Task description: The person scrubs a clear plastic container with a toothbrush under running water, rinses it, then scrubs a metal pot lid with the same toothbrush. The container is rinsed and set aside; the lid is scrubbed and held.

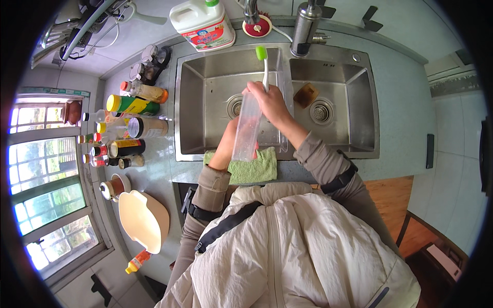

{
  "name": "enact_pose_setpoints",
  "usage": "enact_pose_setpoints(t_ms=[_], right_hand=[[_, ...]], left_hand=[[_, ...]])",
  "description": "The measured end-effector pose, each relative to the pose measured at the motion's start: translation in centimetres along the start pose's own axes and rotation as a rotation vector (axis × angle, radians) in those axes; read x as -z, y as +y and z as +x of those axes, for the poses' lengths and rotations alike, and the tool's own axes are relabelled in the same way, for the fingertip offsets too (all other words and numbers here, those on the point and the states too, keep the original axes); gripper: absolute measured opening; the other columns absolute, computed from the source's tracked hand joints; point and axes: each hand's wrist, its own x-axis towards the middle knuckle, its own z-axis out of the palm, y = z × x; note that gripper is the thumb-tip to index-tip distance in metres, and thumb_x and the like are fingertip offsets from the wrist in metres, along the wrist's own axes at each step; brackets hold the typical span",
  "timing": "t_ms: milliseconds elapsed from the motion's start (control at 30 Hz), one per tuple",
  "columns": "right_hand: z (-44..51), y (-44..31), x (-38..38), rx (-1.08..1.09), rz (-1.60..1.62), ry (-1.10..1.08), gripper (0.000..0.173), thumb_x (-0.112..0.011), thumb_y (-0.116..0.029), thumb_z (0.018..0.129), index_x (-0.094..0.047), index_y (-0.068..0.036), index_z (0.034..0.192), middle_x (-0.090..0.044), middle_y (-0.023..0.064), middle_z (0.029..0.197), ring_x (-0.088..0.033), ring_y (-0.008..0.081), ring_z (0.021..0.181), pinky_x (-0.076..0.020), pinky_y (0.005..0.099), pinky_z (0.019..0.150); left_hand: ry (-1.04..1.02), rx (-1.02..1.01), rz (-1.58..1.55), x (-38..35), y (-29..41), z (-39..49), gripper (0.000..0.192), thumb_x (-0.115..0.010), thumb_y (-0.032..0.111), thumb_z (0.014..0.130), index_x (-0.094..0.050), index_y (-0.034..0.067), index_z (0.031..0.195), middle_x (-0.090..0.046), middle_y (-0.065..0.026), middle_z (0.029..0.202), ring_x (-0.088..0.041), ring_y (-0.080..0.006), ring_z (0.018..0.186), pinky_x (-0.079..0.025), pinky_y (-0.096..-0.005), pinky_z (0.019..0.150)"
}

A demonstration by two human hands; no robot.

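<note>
Above the left basin of a stainless steel double sink (196, 96), my right hand (268, 102) grips a white-handled brush with a green head (262, 54). Its fingers also touch the upper end of a long clear plastic container (246, 133). My left hand (231, 133) is mostly hidden behind that container and supports it from the far side; a fingertip shows near its lower right edge. Below the container, a green cloth (256, 169) lies over the sink's front edge.
A brown sponge (306, 95) lies in the right basin. Behind the sink stand a white detergent jug (204, 27) and the faucet (306, 29). Several bottles (133, 104) and a cream plastic bin (144, 219) stand on the left counter.
</note>
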Motion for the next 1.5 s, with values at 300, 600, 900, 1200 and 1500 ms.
enact_pose_setpoints(t_ms=[300, 600, 900, 1200, 1500], right_hand=[[-2.4, -1.5, -0.2, 0.005, 0.1, -0.238, 0.039, -0.058, -0.041, 0.085, -0.053, -0.003, 0.082, -0.058, 0.003, 0.074, -0.053, 0.0075, 0.057, -0.0422, 0.0237, 0.052], [-0.5, -2.0, 2.1, -0.396, 0.339, -0.394, 0.043, -0.044, -0.043, 0.091, -0.059, -0.003, 0.086, -0.037, -0.0036, 0.047, -0.029, 0.0064, 0.036, -0.0234, 0.0232, 0.037], [-1.0, -1.7, 3.2, -0.139, -0.153, -0.359, 0.03, -0.064, -0.018, 0.08, -0.059, 0.0, 0.102, -0.058, 0.0045, 0.065, -0.049, 0.0082, 0.044, -0.0413, 0.0247, 0.037], [-0.9, -0.1, 3.2, -0.027, -0.037, 0.12, 0.026, -0.049, 0.004, 0.08, -0.054, 0.001, 0.105, -0.06, 0.0119, 0.086, -0.06, 0.013, 0.06, -0.0548, 0.0277, 0.048], [-6.2, 1.3, -1.1, -0.058, 0.233, 0.139, 0.031, -0.04, 0.008, 0.082, -0.045, 0.002, 0.111, -0.057, 0.0142, 0.093, -0.063, 0.0185, 0.066, -0.0529, 0.0267, 0.056]], left_hand=[[-0.226, -0.007, -0.619, 1.0, -1.1, 0.5, 0.041, -0.039, 0.036, 0.094, -0.048, -0.001, 0.11, -0.049, -0.0126, 0.057, -0.046, -0.0195, 0.032, -0.039, -0.0238, 0.026], [-0.033, -0.035, 0.005, -1.1, 1.8, -0.5, 0.025, -0.054, 0.019, 0.087, -0.051, -0.003, 0.098, -0.059, -0.0188, 0.067, -0.06, -0.0235, 0.051, -0.048, -0.035, 0.043], [0.374, -0.448, 1.262, -0.9, 1.3, 1.2, 0.014, -0.051, 0.008, 0.085, -0.039, 0.001, 0.087, -0.056, -0.0249, 0.062, -0.056, -0.0444, 0.062, -0.044, -0.0516, 0.052], [0.67, -0.278, 0.466, 0.9, -1.6, 0.5, 0.017, -0.051, 0.008, 0.086, -0.055, -0.003, 0.098, -0.062, -0.0152, 0.078, -0.063, -0.0258, 0.06, -0.055, -0.0339, 0.051], [1.023, -0.66, 0.637, 2.3, 1.0, 0.9, 0.019, -0.049, 0.007, 0.087, -0.057, -0.001, 0.103, -0.064, -0.0123, 0.077, -0.064, -0.0192, 0.065, -0.053, -0.0316, 0.055]])
